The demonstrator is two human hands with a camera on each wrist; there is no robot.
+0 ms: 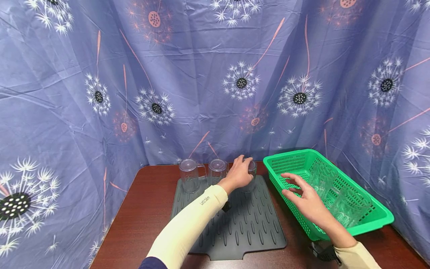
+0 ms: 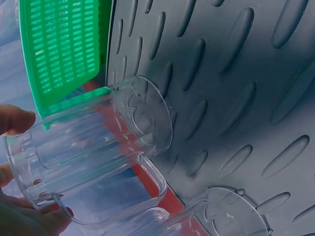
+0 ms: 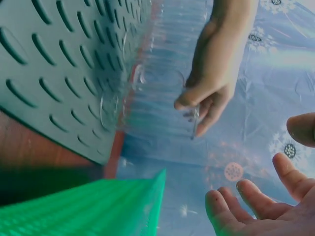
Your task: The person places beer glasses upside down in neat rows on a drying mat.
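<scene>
My left hand (image 1: 239, 173) grips the upturned base of a clear glass mug (image 2: 88, 142) at the right end of a row. That mug stands mouth down on the grey draining mat (image 1: 248, 224), fingers and thumb round its top. Two more upside-down glass mugs, one at the far left (image 1: 190, 178) and one in the middle (image 1: 217, 170), stand left of it. My right hand (image 1: 309, 204) hovers with nothing in it over the near-left side of the green basket (image 1: 273, 175), fingers spread and slightly bent. Inside the basket are clear glasses (image 1: 351, 205).
Under the mat and basket is a dark red-brown table (image 1: 134, 209). A purple dandelion-print curtain (image 1: 201, 74) hangs right behind the mugs and round the sides. The basket's raised wall stands close to the mat's right edge.
</scene>
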